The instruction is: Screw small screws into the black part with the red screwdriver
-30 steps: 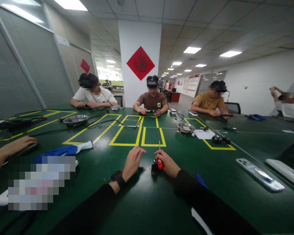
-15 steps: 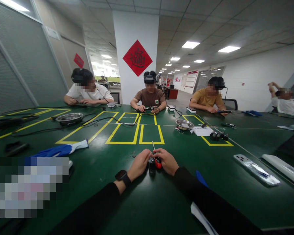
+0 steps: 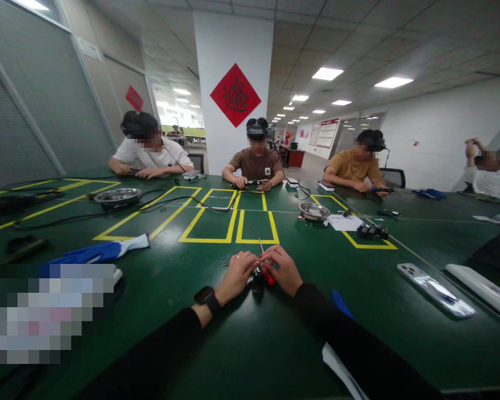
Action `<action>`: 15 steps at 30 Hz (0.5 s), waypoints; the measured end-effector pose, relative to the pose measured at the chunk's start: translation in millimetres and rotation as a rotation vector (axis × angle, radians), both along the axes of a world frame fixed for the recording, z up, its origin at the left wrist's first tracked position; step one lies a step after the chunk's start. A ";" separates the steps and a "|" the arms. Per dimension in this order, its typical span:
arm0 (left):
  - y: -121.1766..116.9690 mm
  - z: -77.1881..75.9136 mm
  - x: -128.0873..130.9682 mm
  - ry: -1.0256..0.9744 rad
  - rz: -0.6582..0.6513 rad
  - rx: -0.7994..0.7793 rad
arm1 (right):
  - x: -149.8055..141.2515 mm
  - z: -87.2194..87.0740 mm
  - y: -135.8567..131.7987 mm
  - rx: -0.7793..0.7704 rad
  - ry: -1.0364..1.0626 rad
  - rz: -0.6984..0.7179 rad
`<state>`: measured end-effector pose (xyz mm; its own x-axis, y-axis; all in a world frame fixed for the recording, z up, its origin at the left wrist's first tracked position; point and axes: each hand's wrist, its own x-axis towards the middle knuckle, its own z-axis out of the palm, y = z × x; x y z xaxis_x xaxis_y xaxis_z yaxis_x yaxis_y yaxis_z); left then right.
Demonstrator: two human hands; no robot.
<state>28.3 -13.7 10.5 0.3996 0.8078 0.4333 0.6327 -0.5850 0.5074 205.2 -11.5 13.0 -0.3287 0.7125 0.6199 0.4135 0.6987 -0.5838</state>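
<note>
My left hand (image 3: 235, 275), with a black watch on its wrist, has its fingers bent to a pinch over the table. Facing it, my right hand (image 3: 286, 271) is closed too, its fingertips meeting those of the left. Whatever they pinch is too small and too covered to name. Right below the fingertips stands a small black object (image 3: 258, 282) with a shiny round top. A screwdriver with a red handle (image 3: 269, 277) passes under my right fingers, its thin shaft pointing away from me. Several tiny metal pieces (image 3: 224, 261) lie left of my hands.
Blue-and-white gloves (image 3: 104, 251) lie left on the green table. A phone (image 3: 435, 290) and a white case (image 3: 481, 288) are at right. Farther off are metal bowls (image 3: 314, 210), cables, black parts (image 3: 373, 230) and yellow tape outlines. Three people sit opposite.
My fingers have shifted slightly, and the right knuckles are raised higher. The screwdriver and the black object stay in nearly the same place. The view has tilted slightly.
</note>
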 end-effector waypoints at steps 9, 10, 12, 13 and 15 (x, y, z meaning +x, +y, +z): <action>-4.5 1.7 -1.2 -0.022 -0.010 -0.005 | -3.8 2.8 -3.8 0.073 -0.072 0.002; -4.2 1.3 -0.9 -0.029 -0.014 -0.010 | -4.8 2.9 -4.1 0.075 -0.071 0.013; -3.5 1.0 -0.5 -0.071 -0.020 -0.033 | -6.9 2.5 -4.4 0.067 -0.065 0.029; -3.3 1.3 -0.5 -0.112 -0.021 -0.050 | -7.6 1.9 -4.4 0.059 -0.061 0.029; -4.0 3.3 -1.7 -0.229 -0.017 -0.090 | -8.3 0.6 -4.2 0.036 -0.052 0.018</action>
